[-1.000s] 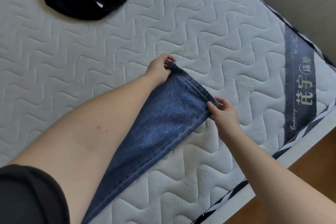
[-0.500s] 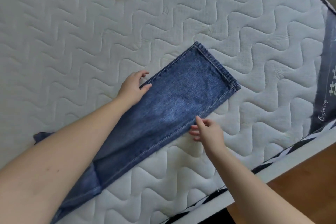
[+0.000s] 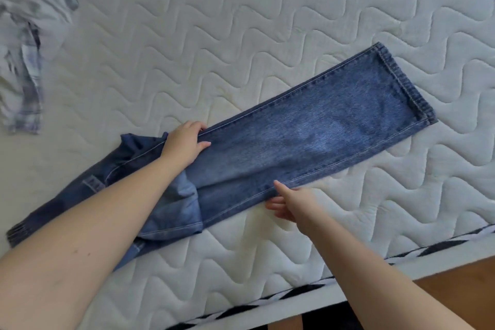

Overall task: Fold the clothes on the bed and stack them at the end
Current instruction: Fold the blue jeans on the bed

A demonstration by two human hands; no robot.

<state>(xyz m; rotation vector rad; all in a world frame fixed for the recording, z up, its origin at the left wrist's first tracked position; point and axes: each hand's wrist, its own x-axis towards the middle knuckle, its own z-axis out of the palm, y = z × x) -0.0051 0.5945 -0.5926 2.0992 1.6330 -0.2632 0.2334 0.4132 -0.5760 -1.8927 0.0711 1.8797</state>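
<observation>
Jeans (image 3: pixel 316 142) lie stretched across the quilted white mattress (image 3: pixel 241 35) of the bed, the legs laid one on the other and running from the crumpled waist end at lower left to the hems at upper right. The left hand (image 3: pixel 184 143) rests flat on the far seam near the thigh — its grip spread, fingers pressing the denim down rather than pinching it. The right hand (image 3: pixel 292 204) sits at the near seam, fingers loosely extended with their tips touching the edge of the cloth; whether any fingertip is tucked under the fabric I cannot tell. Both forearms reach in from the bottom of the view. At upper left, well apart from the jeans, lies a rumpled pale garment (image 3: pixel 29 43) — possibly a shirt with a plaid part, though it is blurred. A striped border (image 3: pixel 302 293) runs along the mattress's near edge, with wooden floor (image 3: pixel 460 284) beyond.
</observation>
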